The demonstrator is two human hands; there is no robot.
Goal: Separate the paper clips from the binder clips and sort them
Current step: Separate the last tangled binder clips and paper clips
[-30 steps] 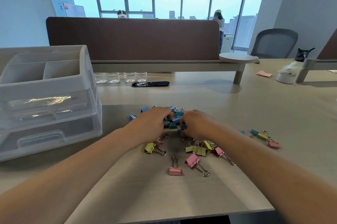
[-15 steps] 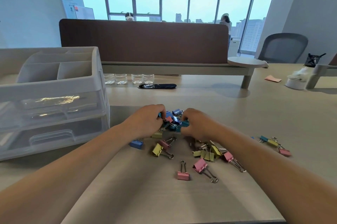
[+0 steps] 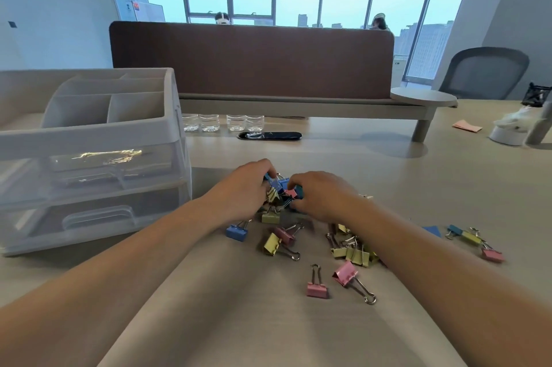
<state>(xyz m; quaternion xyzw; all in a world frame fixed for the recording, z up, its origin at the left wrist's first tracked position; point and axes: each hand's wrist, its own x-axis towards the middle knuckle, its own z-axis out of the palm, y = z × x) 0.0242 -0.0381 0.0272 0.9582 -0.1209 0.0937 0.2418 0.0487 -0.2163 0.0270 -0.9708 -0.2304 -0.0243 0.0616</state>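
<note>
Both hands cup a bunch of binder clips (image 3: 280, 191) between them at the middle of the table. My left hand (image 3: 243, 188) curls round the bunch from the left, my right hand (image 3: 321, 191) from the right. Loose clips lie nearer me: a blue one (image 3: 236, 231), a yellow one (image 3: 272, 244), a yellow cluster (image 3: 355, 254), two pink ones (image 3: 317, 289) (image 3: 346, 272). Another small group (image 3: 475, 242) lies to the right. No paper clips can be made out.
A white plastic organiser (image 3: 89, 139) with top compartments and two clear drawers stands at the left. Small clear cups (image 3: 222, 122) and a black cable slot (image 3: 270, 136) sit behind the clips. A brown divider (image 3: 252, 58), a shelf and a white roll (image 3: 507, 132) lie beyond.
Both hands have closed in on the pile and gathered a bunch of clips between them. A blue clip now lies exposed beside my left wrist. The view has tilted down.
</note>
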